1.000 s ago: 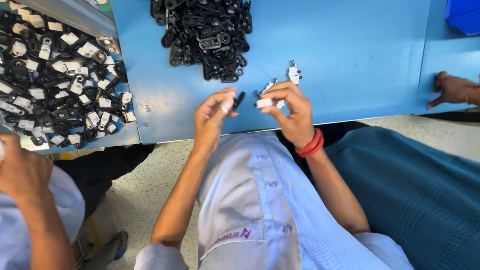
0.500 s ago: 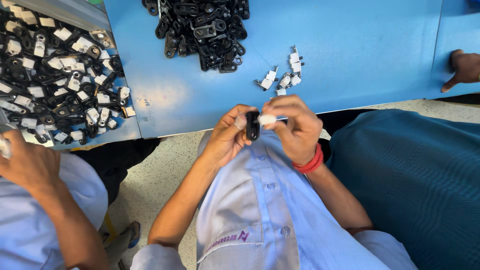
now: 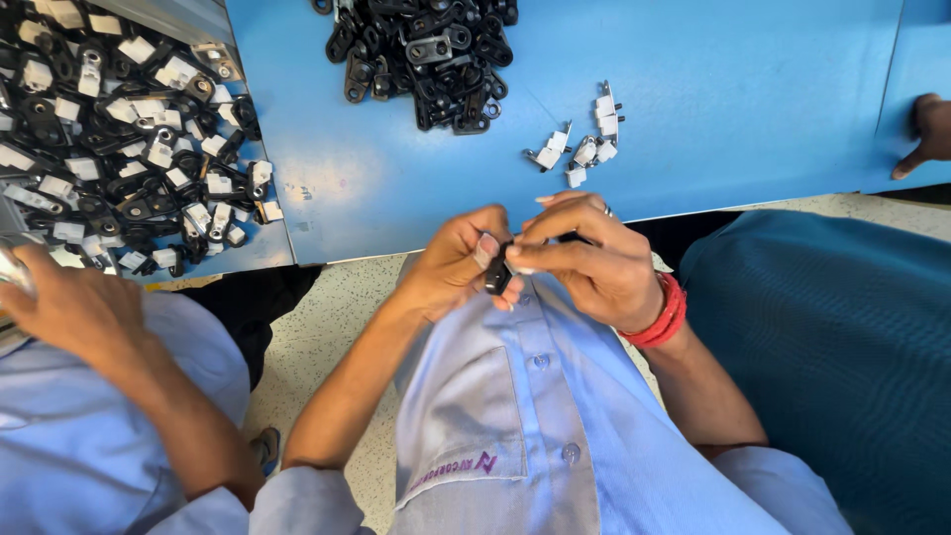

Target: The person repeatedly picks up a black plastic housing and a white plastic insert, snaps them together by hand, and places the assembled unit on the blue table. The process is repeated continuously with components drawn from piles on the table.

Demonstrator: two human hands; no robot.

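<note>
My left hand and my right hand meet in front of my chest, just below the edge of the blue table. Together they pinch a small black plastic part between the fingertips. A white piece may be pressed against it, but fingers hide most of it. A red band circles my right wrist. On the table just beyond my hands lie several small white clips. Further back sits a pile of black plastic parts.
A heap of assembled black-and-white parts fills the left of the table. A co-worker's arm in a light blue sleeve is at lower left. Another person's hand rests at the right table edge, above a teal garment.
My hands came back from the table edge toward my chest and closed together on the black part. The view shifted down and closer.
</note>
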